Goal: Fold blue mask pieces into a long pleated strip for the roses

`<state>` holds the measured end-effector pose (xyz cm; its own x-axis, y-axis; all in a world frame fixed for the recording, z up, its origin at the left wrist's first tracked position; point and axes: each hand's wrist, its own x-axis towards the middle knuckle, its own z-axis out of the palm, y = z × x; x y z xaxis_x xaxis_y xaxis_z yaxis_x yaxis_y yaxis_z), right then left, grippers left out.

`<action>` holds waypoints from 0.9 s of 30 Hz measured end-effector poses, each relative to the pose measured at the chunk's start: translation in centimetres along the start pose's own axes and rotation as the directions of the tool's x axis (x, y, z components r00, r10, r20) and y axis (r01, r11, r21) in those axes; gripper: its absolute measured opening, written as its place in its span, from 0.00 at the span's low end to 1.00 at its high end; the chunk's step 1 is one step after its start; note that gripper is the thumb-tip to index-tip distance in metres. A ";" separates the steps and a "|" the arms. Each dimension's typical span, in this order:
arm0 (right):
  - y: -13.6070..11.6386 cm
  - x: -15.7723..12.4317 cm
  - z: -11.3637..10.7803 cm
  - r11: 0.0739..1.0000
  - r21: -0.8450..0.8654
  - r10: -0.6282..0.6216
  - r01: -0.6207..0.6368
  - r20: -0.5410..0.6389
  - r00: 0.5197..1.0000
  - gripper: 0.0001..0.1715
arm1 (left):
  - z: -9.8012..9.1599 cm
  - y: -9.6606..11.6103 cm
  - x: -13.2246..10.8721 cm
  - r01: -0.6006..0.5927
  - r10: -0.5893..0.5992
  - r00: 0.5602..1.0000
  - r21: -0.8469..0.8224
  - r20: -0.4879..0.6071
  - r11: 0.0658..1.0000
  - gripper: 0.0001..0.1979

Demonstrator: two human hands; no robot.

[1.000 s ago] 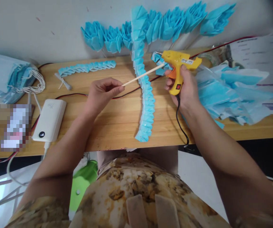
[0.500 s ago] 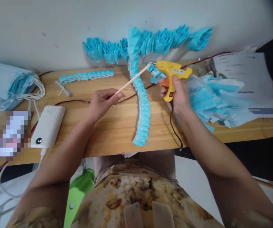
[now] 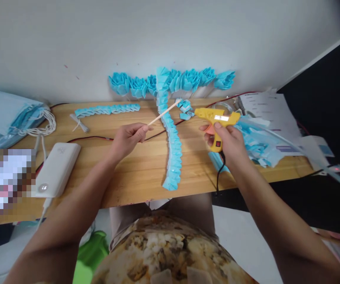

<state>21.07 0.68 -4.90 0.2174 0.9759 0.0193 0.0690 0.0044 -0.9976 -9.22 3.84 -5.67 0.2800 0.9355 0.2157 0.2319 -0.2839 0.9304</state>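
Your left hand point(image 3: 128, 138) pinches the near end of a thin wooden stick point(image 3: 164, 113), whose far tip is raised over the blue folded-paper strip point(image 3: 173, 152) on the wooden table point(image 3: 134, 169). Your right hand point(image 3: 227, 144) grips the yellow glue gun point(image 3: 217, 117), its nozzle near the stick's tip but apart from it

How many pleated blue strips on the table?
2: short strip back left; long strip from wall to front edge. The blue pile at right may hide more.
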 end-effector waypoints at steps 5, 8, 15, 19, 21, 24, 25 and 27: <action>1.3 -2.7 -1.0 0.996 0.003 0.088 -0.088 -0.044 0.995 0.19 | 0.1 -0.5 0.2 -0.018 0.018 0.999 -0.023 -0.037 1.000 0.24; 1.8 -4.1 -1.4 0.992 -0.080 0.093 -0.097 -0.052 0.994 0.21 | 0.1 -0.8 0.2 -0.014 0.013 0.999 -0.015 -0.048 1.000 0.21; 2.1 -5.4 -1.2 0.993 -0.051 0.097 -0.103 -0.096 0.991 0.23 | 0.1 -1.3 0.3 0.011 -0.011 0.998 -0.001 -0.054 1.000 0.20; 2.7 -5.5 -0.7 0.989 0.074 0.140 -0.132 -0.127 0.982 0.21 | 0.1 -1.6 0.4 0.016 -0.016 0.999 -0.002 -0.041 1.000 0.19; 2.8 -5.5 -0.4 0.977 0.140 0.181 -0.161 -0.137 0.974 0.19 | 0.1 -1.7 0.4 0.020 -0.020 0.999 0.001 -0.039 1.000 0.18; 2.6 -5.6 -0.2 0.945 0.250 0.254 -0.213 -0.145 0.956 0.14 | 0.1 -1.6 0.4 0.031 -0.031 0.999 0.013 -0.044 0.999 0.17; 2.5 -5.6 -0.2 0.933 0.277 0.277 -0.230 -0.145 0.950 0.13 | 0.1 -1.6 0.4 0.035 -0.034 0.998 0.014 -0.045 0.999 0.17; 2.1 -5.6 -0.1 0.916 0.304 0.312 -0.261 -0.132 0.941 0.12 | 0.1 -1.5 0.3 0.038 -0.037 0.998 0.016 -0.043 0.999 0.18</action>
<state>20.08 -4.77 -7.13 0.3550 0.8905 -0.2844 -0.2897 -0.1844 -0.9392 -9.41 4.57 -7.06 0.2306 0.9536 0.1938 0.2571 -0.2518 0.9330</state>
